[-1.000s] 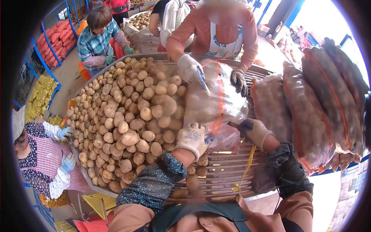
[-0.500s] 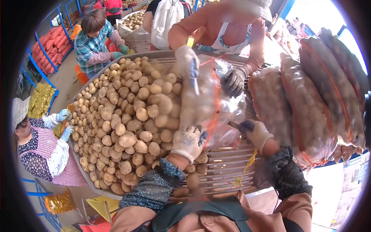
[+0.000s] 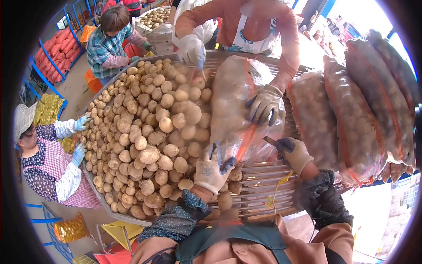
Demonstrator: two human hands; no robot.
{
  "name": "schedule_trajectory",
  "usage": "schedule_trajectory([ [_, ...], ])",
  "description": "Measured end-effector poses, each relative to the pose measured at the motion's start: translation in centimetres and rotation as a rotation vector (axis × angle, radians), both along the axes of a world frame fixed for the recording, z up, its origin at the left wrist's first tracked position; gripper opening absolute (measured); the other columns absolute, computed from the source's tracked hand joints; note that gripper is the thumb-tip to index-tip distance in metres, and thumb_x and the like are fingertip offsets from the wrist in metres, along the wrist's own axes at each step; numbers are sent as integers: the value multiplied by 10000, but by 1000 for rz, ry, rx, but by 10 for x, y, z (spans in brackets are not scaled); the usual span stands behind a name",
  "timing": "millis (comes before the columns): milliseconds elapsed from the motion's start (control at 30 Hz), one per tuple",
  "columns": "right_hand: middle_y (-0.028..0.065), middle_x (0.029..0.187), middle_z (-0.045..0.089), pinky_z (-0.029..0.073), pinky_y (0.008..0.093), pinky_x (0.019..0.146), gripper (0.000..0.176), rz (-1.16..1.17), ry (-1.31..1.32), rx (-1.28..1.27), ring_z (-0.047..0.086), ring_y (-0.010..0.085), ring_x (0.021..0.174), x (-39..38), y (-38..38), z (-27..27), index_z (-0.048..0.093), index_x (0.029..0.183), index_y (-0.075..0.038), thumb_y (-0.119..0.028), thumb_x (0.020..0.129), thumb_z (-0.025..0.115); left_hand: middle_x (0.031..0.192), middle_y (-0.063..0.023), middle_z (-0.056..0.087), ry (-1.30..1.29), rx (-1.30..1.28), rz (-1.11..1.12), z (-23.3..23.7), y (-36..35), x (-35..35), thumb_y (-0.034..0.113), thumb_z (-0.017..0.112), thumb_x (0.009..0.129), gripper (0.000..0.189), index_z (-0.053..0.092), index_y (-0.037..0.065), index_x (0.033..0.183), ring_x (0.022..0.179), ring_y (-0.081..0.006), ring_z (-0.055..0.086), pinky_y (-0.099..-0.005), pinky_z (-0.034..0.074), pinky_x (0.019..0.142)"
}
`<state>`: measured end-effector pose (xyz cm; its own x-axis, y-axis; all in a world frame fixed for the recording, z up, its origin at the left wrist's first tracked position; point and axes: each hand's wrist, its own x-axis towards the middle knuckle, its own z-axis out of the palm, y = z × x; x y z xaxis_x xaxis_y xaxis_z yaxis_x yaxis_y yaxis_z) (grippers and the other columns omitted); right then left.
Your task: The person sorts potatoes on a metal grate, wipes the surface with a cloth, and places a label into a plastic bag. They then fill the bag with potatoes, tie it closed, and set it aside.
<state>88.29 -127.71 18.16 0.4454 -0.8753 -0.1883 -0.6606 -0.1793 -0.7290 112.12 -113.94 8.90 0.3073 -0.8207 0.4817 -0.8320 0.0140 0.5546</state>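
Observation:
My left hand (image 3: 212,169), in a white glove with dark blue fingertips, has its fingers spread. It lies at the near left corner of a clear plastic bag (image 3: 228,99) with an orange band, beside the potatoes (image 3: 149,155). My right hand (image 3: 295,154), gloved alike, is closed round a small knife (image 3: 273,143) whose blade points left toward the bag. The bag lies across a slatted metal table (image 3: 263,178). Across from me, a co-worker rests one gloved hand (image 3: 267,105) on the bag and holds the other (image 3: 192,50) over the far potatoes.
Filled bags (image 3: 356,119) with orange bands lie side by side on the right. A yellow string (image 3: 278,189) hangs over the slats near me. Two other people work at the table's left side. Red sacks (image 3: 57,55) are piled behind a blue rail at the far left.
My left hand's fingers have spread apart. My right hand with the knife has barely moved. The co-worker's hands have shifted, one away to the left and one lower on the bag.

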Motion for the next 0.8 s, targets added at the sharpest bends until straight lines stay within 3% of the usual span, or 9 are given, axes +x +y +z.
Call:
schedule_trajectory([
  [33, 38, 758, 641, 456, 254, 488, 161, -59, -30, 116, 584, 95, 591, 0, 4, -2, 638, 1039, 3, -102, 917, 632, 1034, -210, 592, 1, 12, 1, -1, 5, 0, 487, 653, 847, 631, 587, -38, 1190, 920, -373, 602, -450, 506, 783],
  [133, 43, 746, 633, 445, 246, 469, 171, -78, -55, 171, 583, 93, 588, -7, 6, -15, 624, 1065, -1, -103, 928, 617, 1048, -210, 610, 82, 460, -17, 22, 5, 7, 598, 581, 854, 726, 556, -40, 1201, 919, -366, 639, -454, 521, 759],
  [267, 45, 741, 636, 439, 238, 459, 184, -149, -107, 271, 579, 88, 578, -1, 19, -8, 622, 1072, -9, -132, 934, 620, 1037, -201, 612, -17, 657, -78, 40, -7, 14, 645, 526, 859, 781, 540, -37, 1240, 903, -349, 651, -458, 520, 748],
  [400, 41, 725, 637, 418, 227, 448, 216, -90, -78, 225, 561, 84, 542, -2, 24, -4, 630, 1065, -16, -187, 933, 638, 1074, -223, 601, 38, 529, -17, 49, -18, 7, 623, 576, 841, 771, 544, -31, 1249, 947, -386, 624, -469, 501, 787],
  [467, 40, 718, 637, 411, 224, 444, 224, -67, -73, 230, 554, 83, 529, -5, 28, -6, 632, 1064, -18, -199, 933, 642, 1124, -235, 583, 35, 351, -89, 46, -26, 6, 598, 620, 824, 790, 513, -25, 1299, 982, -384, 612, -462, 501, 810],
  [667, 36, 711, 635, 392, 225, 432, 245, -65, -115, 249, 543, 78, 520, -17, 39, -12, 632, 1074, -21, -220, 933, 644, 1254, -226, 547, -20, 219, 24, 54, -37, -5, 577, 662, 795, 819, 493, -16, 1335, 1083, -392, 574, -444, 480, 925],
  [800, 40, 717, 636, 395, 226, 433, 242, -112, -128, 324, 546, 82, 520, -20, 49, -11, 625, 1092, -29, -211, 933, 635, 1267, -217, 549, -37, 203, -23, 51, -51, -11, 564, 673, 786, 786, 531, -14, 1299, 1143, -373, 547, -433, 447, 981],
])
